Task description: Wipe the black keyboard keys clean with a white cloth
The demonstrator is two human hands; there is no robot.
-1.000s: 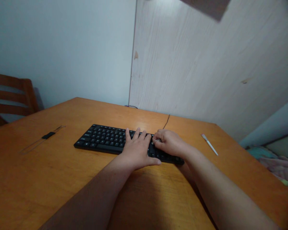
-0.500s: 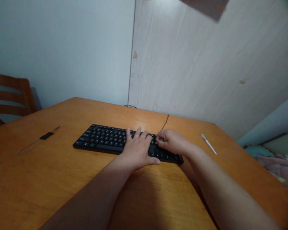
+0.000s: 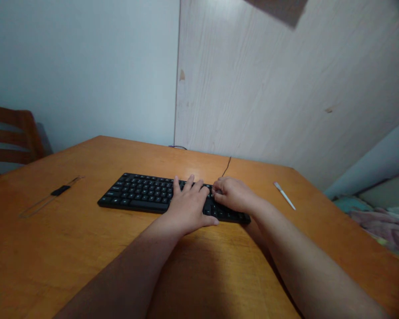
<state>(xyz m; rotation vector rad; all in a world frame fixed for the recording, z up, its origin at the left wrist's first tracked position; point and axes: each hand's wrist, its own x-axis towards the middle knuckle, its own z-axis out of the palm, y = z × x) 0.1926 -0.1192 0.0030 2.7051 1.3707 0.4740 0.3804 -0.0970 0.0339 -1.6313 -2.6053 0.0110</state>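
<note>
A black keyboard [image 3: 142, 191] with pale key markings lies on the wooden table [image 3: 129, 270], slightly angled. My left hand [image 3: 190, 206] rests palm down across the keyboard's right-middle part, its fingers spread and its thumb stretched to the right over the front edge. Just right of it, my right hand [image 3: 232, 194] is over the keyboard's right end with fingers curled and pressed together. Whatever those fingertips hold, if anything, is hidden. A dark cable [image 3: 226, 166] runs back from behind the right hand toward the wall.
A white brush-like stick [image 3: 284, 195] lies to the right. On the left is a thin looped cord with a black piece [image 3: 60, 190]. A wooden chair [image 3: 15, 135] stands beyond the left edge, and crumpled cloth [image 3: 372, 223] lies past the right edge. A wall borders the table's back.
The whole view has shifted slightly, so things sit a little further left. Both hands keep their places on the keyboard; the right fingers have moved only slightly.
</note>
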